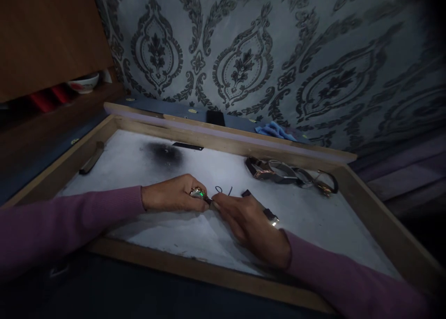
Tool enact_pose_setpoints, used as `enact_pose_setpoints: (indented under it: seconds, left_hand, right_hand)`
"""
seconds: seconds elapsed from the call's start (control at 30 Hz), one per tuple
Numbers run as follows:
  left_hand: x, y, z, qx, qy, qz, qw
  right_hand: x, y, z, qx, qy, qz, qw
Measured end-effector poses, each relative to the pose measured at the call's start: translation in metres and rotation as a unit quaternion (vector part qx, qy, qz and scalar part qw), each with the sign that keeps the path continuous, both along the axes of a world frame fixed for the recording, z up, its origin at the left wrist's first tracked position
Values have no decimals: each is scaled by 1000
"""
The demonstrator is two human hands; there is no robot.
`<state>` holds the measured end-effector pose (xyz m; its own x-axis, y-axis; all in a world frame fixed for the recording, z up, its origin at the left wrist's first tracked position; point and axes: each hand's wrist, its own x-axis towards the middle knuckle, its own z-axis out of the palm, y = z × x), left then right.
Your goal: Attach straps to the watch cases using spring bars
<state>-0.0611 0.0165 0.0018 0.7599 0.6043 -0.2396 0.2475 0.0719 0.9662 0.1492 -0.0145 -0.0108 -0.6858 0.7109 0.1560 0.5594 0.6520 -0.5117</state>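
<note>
Over the middle of a shallow wooden tray (174, 263) with a white floor, a round watch with a gold-coloured rim (197, 193) sits between the thumb and fingers of the left hand (174, 193), which are curled closed around it, a green glint on its face. The right hand (251, 217) comes in from the other side, thumb and fingertips drawn together on a short dark piece (209, 201) at the watch's edge; whether that is strap or tool, I cannot tell. Just beyond those fingers lie a small thin black loop (218, 189) and a thin black stick (230, 191), and a dark strap with a shiny metal end (271, 216) lies partly hidden behind the right hand. Farther right, a row of dark, grey and gold-coloured wristwatches (285, 177) stands near the back wall of the tray. A flat black strip (187, 146) lies along that wall, near a sooty black smudge (162, 155). Behind the tray are a black rectangular object (216, 118) and a crumpled blue cloth (277, 130)
</note>
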Motion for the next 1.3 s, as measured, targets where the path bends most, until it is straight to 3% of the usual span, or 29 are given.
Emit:
enact_pose_setpoints:
  seconds: [0.33, 0.67, 0.9, 1.3]
  left_hand:
    - [1, -1, 6, 38, 18, -6, 999]
    - [3, -1, 4, 3, 7, 24, 1000]
    - [3, 1, 5, -8, 9, 24, 1000]
    - [2, 4, 3, 2, 15, 14, 1000]
  right_hand:
    - [1, -1, 1, -20, 28, -3, 999]
    - [1, 3, 5, -36, 53, 8, 998]
    - [-1, 3, 11, -95, 77, -8, 992]
    - [-1, 5, 5, -101, 95, -6, 990]
